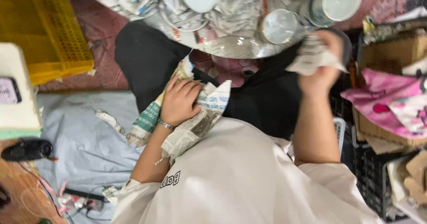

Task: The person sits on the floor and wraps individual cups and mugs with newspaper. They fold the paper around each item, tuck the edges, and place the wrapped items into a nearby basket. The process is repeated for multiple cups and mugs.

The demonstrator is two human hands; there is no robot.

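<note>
Left hand (179,100): grip pressed flat on a newspaper (195,119), holding it on the lap.
Right hand (321,68): grip closed around a paper wad (311,57), raised near the cups (278,26).

Boxes and a small label around the seated person

A white box (15,95) at the left edge carries a dark rectangular label (9,90); brown cardboard boxes (391,50) stand at the right, one under a pink printed bag (391,102)
</note>
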